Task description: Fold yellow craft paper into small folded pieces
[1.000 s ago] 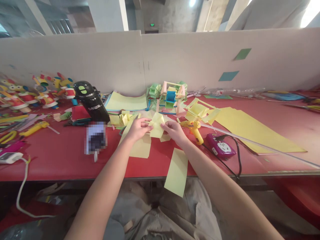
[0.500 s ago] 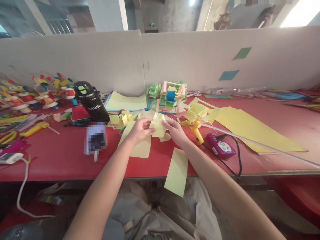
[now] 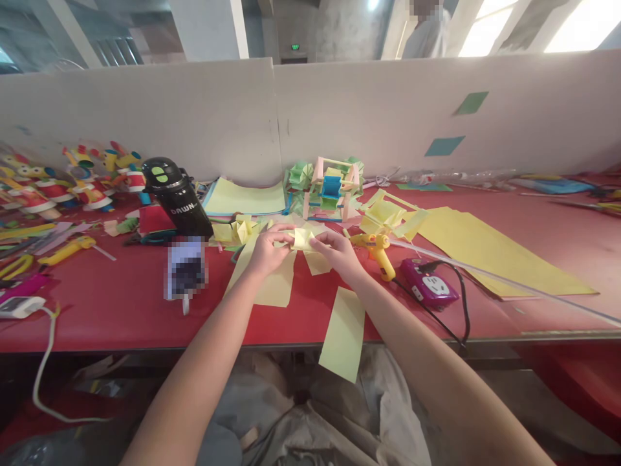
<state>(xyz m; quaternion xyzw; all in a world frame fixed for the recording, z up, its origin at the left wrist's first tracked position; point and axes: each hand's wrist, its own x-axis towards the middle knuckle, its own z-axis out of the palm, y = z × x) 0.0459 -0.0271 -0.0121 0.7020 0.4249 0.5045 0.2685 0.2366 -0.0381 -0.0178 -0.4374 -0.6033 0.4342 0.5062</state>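
Between my fingertips is a small folded piece of pale yellow paper [image 3: 303, 240]. My left hand [image 3: 272, 249] pinches its left side, and my right hand [image 3: 338, 251] grips the right side, thumb toward me. Below the hands, a yellow paper sheet [image 3: 274, 285] lies flat on the red table, with a smaller yellow piece [image 3: 317, 263] beside it. Closer to me, another yellow strip of paper [image 3: 343, 330] overhangs the table's front edge. Just right of my right hand rests a yellow glue gun [image 3: 377, 251].
Behind the hands stands a paper model with a stick frame [image 3: 332, 191]. A black bottle [image 3: 177, 197] and a pixelated phone-like object [image 3: 185, 268] are at left. To the right are a purple power socket [image 3: 429, 285] and large yellow sheets [image 3: 495, 255]. A person [image 3: 429, 32] stands beyond the partition.
The paper in my hands, which stood up as a taller pointed shape, is now folded down into a shorter band. A person has come into view behind the partition.
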